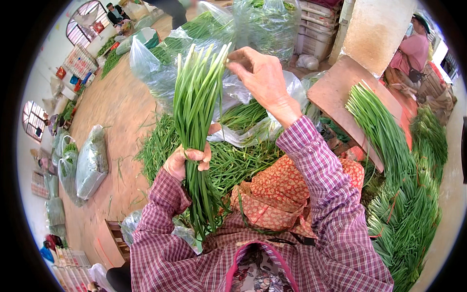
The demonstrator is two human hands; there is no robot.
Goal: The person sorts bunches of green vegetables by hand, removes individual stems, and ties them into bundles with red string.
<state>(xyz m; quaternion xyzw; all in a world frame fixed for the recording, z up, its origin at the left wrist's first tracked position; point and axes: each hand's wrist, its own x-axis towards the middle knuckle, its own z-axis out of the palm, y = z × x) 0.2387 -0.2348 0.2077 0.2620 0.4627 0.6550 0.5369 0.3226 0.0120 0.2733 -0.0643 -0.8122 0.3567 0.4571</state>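
Green stalks (198,104), pale at their upper ends, are clamped in one upright bunch by the left hand (188,160), in front of the body; the palm is hidden, and the leafy ends are hung down before the checked shirt (163,231). At the pale ends, thumb and forefinger of the right hand (265,78) are brought close together beside the outermost stalk, but whether it is pinched cannot be told. A loose green heap (160,146) is partly covered by the forearms and a red patterned cloth (277,187). Greens are seen inside an open clear bag (250,137) behind the right wrist, and through a tall bag (267,36) cut off at the top. On the floor to the left, a knotted bag (95,165) is perhaps filled with greens too, its contents being blurred by the plastic. White crates (314,41) are stacked near the pillar (377,36), by which a person in pink (412,51) is partly hidden.
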